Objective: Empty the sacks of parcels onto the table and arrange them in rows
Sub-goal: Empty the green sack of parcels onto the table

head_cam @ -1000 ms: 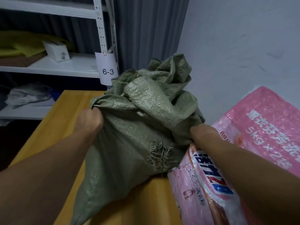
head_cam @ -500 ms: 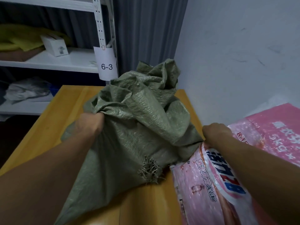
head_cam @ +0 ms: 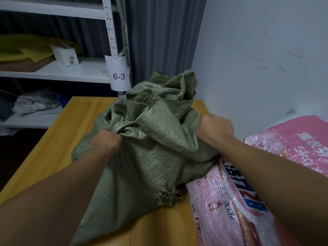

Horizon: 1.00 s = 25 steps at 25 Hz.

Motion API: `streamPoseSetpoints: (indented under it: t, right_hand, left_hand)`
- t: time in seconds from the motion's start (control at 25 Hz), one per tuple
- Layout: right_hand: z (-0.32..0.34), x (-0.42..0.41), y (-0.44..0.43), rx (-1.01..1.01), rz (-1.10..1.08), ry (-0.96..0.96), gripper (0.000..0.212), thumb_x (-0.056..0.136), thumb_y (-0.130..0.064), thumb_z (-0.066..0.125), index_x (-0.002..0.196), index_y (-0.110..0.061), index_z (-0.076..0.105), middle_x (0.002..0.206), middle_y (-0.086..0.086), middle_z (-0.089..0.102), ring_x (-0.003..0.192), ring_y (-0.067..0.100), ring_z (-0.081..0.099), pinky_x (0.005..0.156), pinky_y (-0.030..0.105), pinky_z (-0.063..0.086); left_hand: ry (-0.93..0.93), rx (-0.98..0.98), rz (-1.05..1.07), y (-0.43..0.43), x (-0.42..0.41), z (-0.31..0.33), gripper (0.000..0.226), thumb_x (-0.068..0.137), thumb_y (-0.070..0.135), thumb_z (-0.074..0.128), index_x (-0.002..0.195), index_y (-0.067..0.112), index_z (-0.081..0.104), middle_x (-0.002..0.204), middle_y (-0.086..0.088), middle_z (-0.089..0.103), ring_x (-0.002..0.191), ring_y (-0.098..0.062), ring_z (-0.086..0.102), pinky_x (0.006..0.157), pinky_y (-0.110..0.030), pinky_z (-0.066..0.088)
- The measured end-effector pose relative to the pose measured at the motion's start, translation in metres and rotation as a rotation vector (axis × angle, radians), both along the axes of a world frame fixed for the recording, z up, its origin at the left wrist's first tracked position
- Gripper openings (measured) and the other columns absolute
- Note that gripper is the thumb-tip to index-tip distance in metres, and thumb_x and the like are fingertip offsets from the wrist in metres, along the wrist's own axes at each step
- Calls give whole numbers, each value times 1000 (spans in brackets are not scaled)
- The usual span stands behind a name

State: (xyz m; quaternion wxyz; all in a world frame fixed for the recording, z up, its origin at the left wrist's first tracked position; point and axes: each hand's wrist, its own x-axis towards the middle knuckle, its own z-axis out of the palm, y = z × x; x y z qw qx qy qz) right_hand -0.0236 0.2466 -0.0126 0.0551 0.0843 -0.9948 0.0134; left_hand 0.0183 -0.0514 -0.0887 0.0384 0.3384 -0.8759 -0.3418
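A crumpled green woven sack [head_cam: 150,139] lies on the yellow wooden table [head_cam: 58,135], its bunched mouth pointing away from me toward the wall. My left hand [head_cam: 105,141] grips a fold of the sack on its left side. My right hand [head_cam: 215,129] grips the fabric on its right side. A pink printed sack [head_cam: 236,206] lies at the right, partly under my right forearm and against the green sack's lower corner. No parcels show; whatever the sacks hold is hidden.
A white shelving rack [head_cam: 110,32] stands behind the table, with a paper tag reading 6-3 [head_cam: 118,75], a small white box [head_cam: 64,55] and folded yellow cloth [head_cam: 26,48]. A grey curtain [head_cam: 159,36] and a white wall [head_cam: 257,59] close the back and right.
The green sack has sunk lower and further onto the table. My right hand has moved up from the sack's lower edge by the pink sack to a grip higher on its right side.
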Motion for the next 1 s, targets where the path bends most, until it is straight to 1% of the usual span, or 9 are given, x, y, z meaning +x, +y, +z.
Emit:
streamPoseSetpoints:
  t: [0.16,0.36,0.44,0.56,0.68,0.76,0.84,0.92,1.0]
  right_hand:
    - [35,8,-73,-331,191,122,16,93,-26,45,89,-13,53,83,3,59,74,29,55,67,38,46]
    - [26,47,-175,-327,659,-62,7,88,-23,54,89,-19,59,87,9,66,82,32,62,67,33,42]
    - [9,55,-211,-128,673,-208,24,88,-20,57,111,-18,62,111,11,65,101,33,63,75,36,47]
    - [-27,54,-236,168,569,-330,82,86,-16,68,155,-21,24,158,15,28,131,39,50,101,47,48]
    - [-59,48,-251,250,397,-428,112,79,-21,82,158,-28,3,165,11,5,139,45,35,106,60,42]
    - [-70,47,-259,218,307,-415,103,78,-26,83,155,-26,14,155,13,22,135,44,35,101,63,43]
    - [-78,48,-266,152,289,-343,64,90,-22,69,145,-20,36,143,16,35,130,44,40,103,60,43]
    - [-85,50,-271,64,305,-303,40,96,-14,54,136,-14,51,136,19,43,127,43,43,108,53,41]
    - [-88,53,-273,-103,312,-265,34,93,-11,53,125,-9,60,127,18,49,121,40,47,107,44,41]
  left_hand:
    - [-15,-64,-12,-9,7,-5,19,83,29,54,88,12,62,104,-19,65,103,-41,59,91,-52,52]
    - [18,-43,-106,-29,15,-1,11,82,25,60,78,14,60,102,-21,68,98,-40,63,78,-41,51]
    - [22,-33,-205,-44,21,0,13,85,21,61,88,10,67,103,-22,69,99,-38,64,72,-36,45]
    - [84,78,-300,-63,28,1,18,92,22,57,83,11,68,91,-17,73,82,-28,66,65,-30,42]
    - [98,316,-326,-76,39,5,24,89,14,64,65,10,61,53,3,58,50,-10,49,45,-22,36]
    - [88,473,-310,-85,47,6,33,78,5,73,56,16,51,42,9,46,45,-9,41,38,-19,30]
    - [115,595,-320,-95,57,6,29,74,2,72,56,16,55,45,8,51,52,-14,47,47,-22,34]
    - [204,760,-248,-112,64,-4,12,78,2,63,74,12,68,63,2,61,64,-18,53,58,-26,39]
    - [257,822,-46,-138,67,-25,13,85,9,55,88,12,68,78,-4,64,72,-21,57,67,-31,46]
